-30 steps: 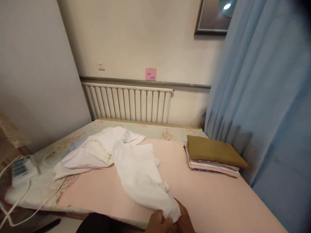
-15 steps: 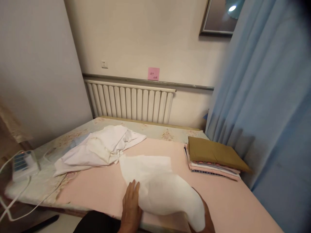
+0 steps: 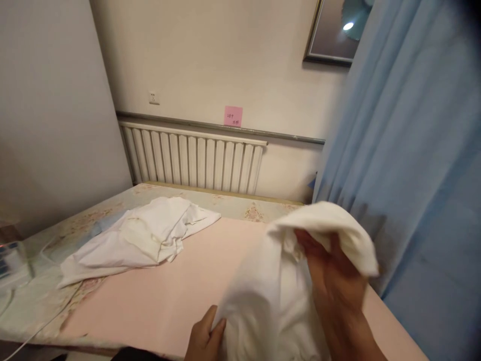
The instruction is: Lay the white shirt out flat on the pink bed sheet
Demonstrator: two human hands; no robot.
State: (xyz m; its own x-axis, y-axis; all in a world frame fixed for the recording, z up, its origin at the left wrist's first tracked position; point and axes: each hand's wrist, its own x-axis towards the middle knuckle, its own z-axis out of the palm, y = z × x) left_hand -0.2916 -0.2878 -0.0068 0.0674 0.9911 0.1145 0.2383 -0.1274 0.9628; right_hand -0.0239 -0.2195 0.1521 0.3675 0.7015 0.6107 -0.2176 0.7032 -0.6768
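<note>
A white cloth (image 3: 259, 296) hangs in loose folds above the bed at the lower middle. My right hand (image 3: 338, 281) is raised and grips its upper part, with the cloth draped over the fingers. My left hand (image 3: 206, 335), low at the near edge, has thumb and finger closed at the cloth's left edge; the fingertips are partly hidden. On the bed's left side lies a crumpled pile of white fabric (image 3: 146, 233), apart from both hands. Under the lifted cloth is a flat pink sheet (image 3: 158, 301).
A floral bed cover (image 3: 253, 211) surrounds the pink sheet. Toward the left edge are a power strip (image 3: 13, 263) and a white cable (image 3: 48, 321). A blue curtain (image 3: 406, 150) hangs on the right, and a radiator (image 3: 195, 155) stands behind the bed.
My right hand has lifted the white cloth up off the bed, and it now covers the folded stack at right. My left hand has shifted slightly downward. The view has turned a little.
</note>
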